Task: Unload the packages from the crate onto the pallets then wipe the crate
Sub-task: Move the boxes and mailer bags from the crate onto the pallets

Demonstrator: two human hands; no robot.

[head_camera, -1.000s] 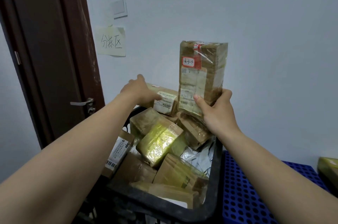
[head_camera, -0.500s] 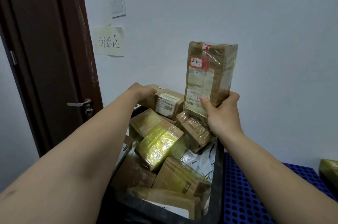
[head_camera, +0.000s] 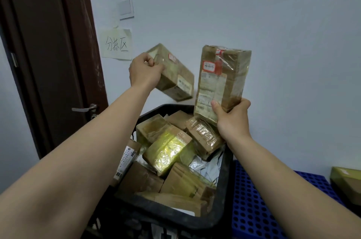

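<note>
A black plastic crate (head_camera: 227, 182) stands below me, full of several taped brown packages, one wrapped in shiny yellow film (head_camera: 168, 149). My left hand (head_camera: 143, 71) grips one end of a brown box (head_camera: 173, 74) and holds it tilted in the air above the crate's far rim. My right hand (head_camera: 233, 119) grips the bottom of a tall taped package (head_camera: 220, 80), held upright above the crate's right side; it bears a red label and a shipping label. A blue perforated pallet (head_camera: 254, 205) lies to the right of the crate.
A brown package (head_camera: 347, 182) lies on the pallet at the right edge. A dark wooden door (head_camera: 45, 59) with a metal handle (head_camera: 84, 109) stands at the left. On the white wall hang a handwritten paper note (head_camera: 116, 44) and a light switch (head_camera: 126, 8).
My left hand has lifted the brown box from the top of the pile at the crate's far end into the air. My right hand still holds the tall package upright, shifted slightly right.
</note>
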